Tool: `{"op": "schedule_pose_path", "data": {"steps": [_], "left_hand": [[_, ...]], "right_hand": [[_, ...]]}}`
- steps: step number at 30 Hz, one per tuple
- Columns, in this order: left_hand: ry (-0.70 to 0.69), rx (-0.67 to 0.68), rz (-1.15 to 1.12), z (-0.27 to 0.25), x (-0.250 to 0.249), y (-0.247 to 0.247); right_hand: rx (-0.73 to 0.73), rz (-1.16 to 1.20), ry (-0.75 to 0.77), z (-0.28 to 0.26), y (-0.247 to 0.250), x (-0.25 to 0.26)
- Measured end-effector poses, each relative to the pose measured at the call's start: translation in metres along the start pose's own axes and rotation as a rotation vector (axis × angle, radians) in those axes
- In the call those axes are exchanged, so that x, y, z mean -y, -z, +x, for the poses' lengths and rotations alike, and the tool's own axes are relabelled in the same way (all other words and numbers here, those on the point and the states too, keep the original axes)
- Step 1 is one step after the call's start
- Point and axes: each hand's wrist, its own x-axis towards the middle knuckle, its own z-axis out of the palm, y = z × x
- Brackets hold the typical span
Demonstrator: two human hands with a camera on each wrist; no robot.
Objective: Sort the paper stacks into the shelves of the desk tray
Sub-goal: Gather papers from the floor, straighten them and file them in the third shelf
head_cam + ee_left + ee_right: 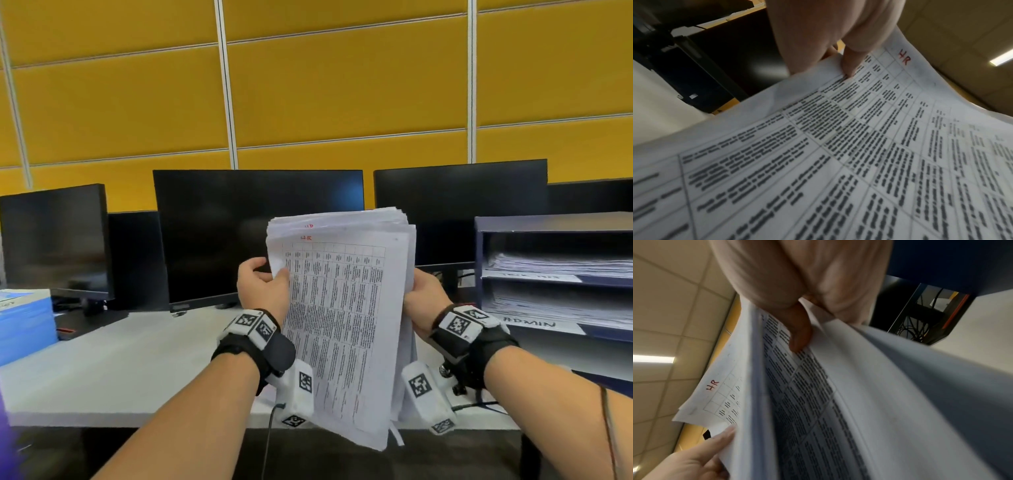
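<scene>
Left hand point(262, 286): pinches the paper stack's point(342, 318) left edge.
Right hand point(424, 296): grips its right edge (sheets fanned apart).
Top sheet: marked "HR".

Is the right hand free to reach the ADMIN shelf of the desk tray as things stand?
Probably yes, though not empty: the right hand grips the paper stack together with the left hand. The desk tray stands just to its right, and nothing lies between it and the ADMIN shelf.
</scene>
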Motion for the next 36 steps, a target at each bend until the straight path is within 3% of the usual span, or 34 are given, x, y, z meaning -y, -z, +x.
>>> {"op": "schedule_pose_path", "data": {"steps": [8, 13, 18, 22, 27, 30, 33, 35, 36], "left_hand": [[0.033, 0.157, 0.049, 0.007, 0.009, 0.0], [0.149, 0.359, -0.065, 0.007, 0.011, -0.001], [0.095, 0.296, -0.049, 0.009, 0.008, -0.006], [-0.031, 0.136, 0.012, 0.005, -0.002, -0.013], [-0.056, 0.007, 0.065, -0.011, 0.0, -0.02], [-0.039, 0.013, 0.07, -0.019, -0.002, -0.022], [-0.047, 0.057, 0.116, -0.019, -0.008, -0.017], [-0.059, 0.077, 0.167, -0.017, -0.011, -0.01], [-0.062, 0.087, 0.189, -0.017, -0.012, -0.007]], "right_hand": [[0.076, 0.092, -0.048, -0.006, 0.009, 0.009], [0.12, 0.11, -0.055, -0.007, 0.011, 0.015], [0.065, 0.084, -0.011, 0.001, 0.005, 0.018], [0.006, 0.063, -0.006, 0.006, -0.009, 0.031], [0.168, 0.434, -0.089, -0.003, -0.024, 0.044], [0.193, 0.288, -0.103, -0.008, -0.038, 0.041], [0.079, -0.048, 0.102, -0.008, -0.036, 0.032], [0.016, 0.088, 0.12, -0.009, -0.025, 0.033], [0.061, 0.222, 0.096, -0.008, -0.02, 0.034]]}}
